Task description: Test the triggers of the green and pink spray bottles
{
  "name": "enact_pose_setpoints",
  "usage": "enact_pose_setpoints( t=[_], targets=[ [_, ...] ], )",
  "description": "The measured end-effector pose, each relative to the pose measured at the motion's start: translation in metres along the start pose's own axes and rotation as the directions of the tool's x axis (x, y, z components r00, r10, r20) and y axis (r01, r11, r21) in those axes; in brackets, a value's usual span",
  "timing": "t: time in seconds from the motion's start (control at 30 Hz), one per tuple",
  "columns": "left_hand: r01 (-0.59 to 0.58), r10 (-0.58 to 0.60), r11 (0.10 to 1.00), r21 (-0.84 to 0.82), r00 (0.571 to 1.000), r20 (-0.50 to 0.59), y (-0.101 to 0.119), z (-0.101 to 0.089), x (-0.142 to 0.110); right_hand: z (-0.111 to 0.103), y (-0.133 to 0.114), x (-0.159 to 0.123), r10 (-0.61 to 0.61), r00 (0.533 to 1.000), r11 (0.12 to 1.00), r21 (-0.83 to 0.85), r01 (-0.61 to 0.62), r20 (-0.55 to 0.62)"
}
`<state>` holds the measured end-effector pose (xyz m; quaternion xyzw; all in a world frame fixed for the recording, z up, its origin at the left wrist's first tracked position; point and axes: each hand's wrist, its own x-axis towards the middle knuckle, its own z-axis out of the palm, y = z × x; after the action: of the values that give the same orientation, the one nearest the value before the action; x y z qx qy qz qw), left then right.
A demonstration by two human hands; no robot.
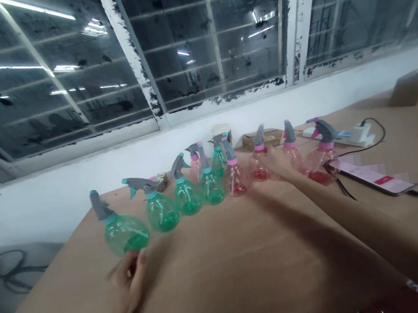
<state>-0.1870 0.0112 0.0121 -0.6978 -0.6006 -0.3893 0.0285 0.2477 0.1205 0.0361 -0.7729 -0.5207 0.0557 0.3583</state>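
Observation:
At the left, a green-tinted spray bottle (125, 234) with a grey trigger head leans to the left. My left hand (130, 277) is at its base, fingers curled with the thumb and fingertips against the bottom. My right hand (277, 162) reaches across the table, its fingers closed around the side of a pink spray bottle (258, 166) holding red liquid. Between my hands stand more green bottles (162, 213) and another pink bottle (236, 179) in a row. Just right of my right hand are a pink bottle (292, 153) and one more pink bottle (319, 162).
Behind the row are a brown cardboard box (262, 139) and a wall below barred windows (209, 38). On the right lie a phone (373, 176) with a cable, a white power strip (358, 134) and a cardboard piece (411, 87). The wooden table (216, 273) ends at the left.

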Motion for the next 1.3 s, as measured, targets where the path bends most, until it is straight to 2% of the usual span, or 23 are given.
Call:
enact_pose_setpoints(
  t=[0.1, 0.2, 0.3, 0.47, 0.57, 0.7, 0.77, 0.87, 0.93, 1.0, 1.07, 1.23, 1.3],
  targets=[
    [-0.201, 0.193, 0.979, 0.034, 0.967, 0.166, 0.008, 0.012, -0.004, 0.003, 0.002, -0.004, -0.032, 0.999, 0.999, 0.019, 0.032, 0.008],
    [-0.311, 0.283, 0.949, 0.057, 0.915, 0.289, 0.011, 0.023, -0.003, 0.001, 0.005, -0.011, -0.118, 0.992, 0.991, 0.065, 0.115, 0.042],
    [-0.316, 0.281, 0.947, 0.059, 0.903, 0.325, 0.016, 0.03, -0.002, -0.01, 0.014, -0.016, -0.19, 0.981, 0.977, 0.114, 0.183, 0.051],
    [-0.289, 0.246, 0.956, 0.057, 0.889, 0.386, 0.03, 0.038, -0.001, -0.039, 0.045, -0.022, -0.215, 0.969, 0.952, 0.195, 0.236, -0.125],
    [-0.261, 0.225, 0.964, 0.045, 0.898, 0.379, 0.035, 0.045, 0.002, -0.05, 0.063, -0.025, -0.146, 0.964, 0.971, 0.155, 0.182, -0.221],
    [-0.239, 0.218, 0.971, 0.016, 0.911, 0.35, 0.039, 0.054, 0.005, -0.048, 0.071, -0.021, -0.07, 0.943, 0.991, 0.086, 0.104, -0.326],
    [-0.234, 0.215, 0.972, 0.011, 0.911, 0.351, 0.04, 0.056, 0.006, -0.044, 0.069, -0.014, -0.018, 0.953, 0.998, 0.058, 0.037, -0.304],
    [-0.229, 0.21, 0.973, 0.018, 0.918, 0.337, 0.04, 0.057, 0.007, -0.039, 0.064, -0.004, 0.063, 0.98, 0.998, 0.016, -0.061, -0.19],
    [-0.222, 0.205, 0.975, 0.016, 0.924, 0.323, 0.038, 0.058, 0.007, -0.038, 0.061, 0.0, 0.082, 0.99, 0.997, -0.005, -0.083, -0.112],
    [-0.213, 0.197, 0.977, 0.012, 0.923, 0.33, 0.037, 0.058, 0.007, -0.037, 0.06, -0.001, 0.063, 0.995, 0.998, -0.013, -0.064, -0.072],
    [-0.199, 0.183, 0.98, 0.017, 0.927, 0.328, 0.037, 0.058, 0.008, -0.037, 0.062, -0.007, 0.015, 0.996, 1.0, -0.019, -0.017, -0.089],
    [-0.163, 0.15, 0.987, 0.014, 0.933, 0.328, 0.038, 0.058, 0.011, -0.053, 0.083, -0.032, -0.132, 0.966, 0.99, 0.01, 0.138, -0.224],
    [-0.163, 0.152, 0.987, 0.009, 0.939, 0.308, 0.037, 0.06, 0.012, -0.065, 0.099, -0.043, -0.14, 0.955, 0.986, 0.052, 0.159, -0.263]
  ],
)
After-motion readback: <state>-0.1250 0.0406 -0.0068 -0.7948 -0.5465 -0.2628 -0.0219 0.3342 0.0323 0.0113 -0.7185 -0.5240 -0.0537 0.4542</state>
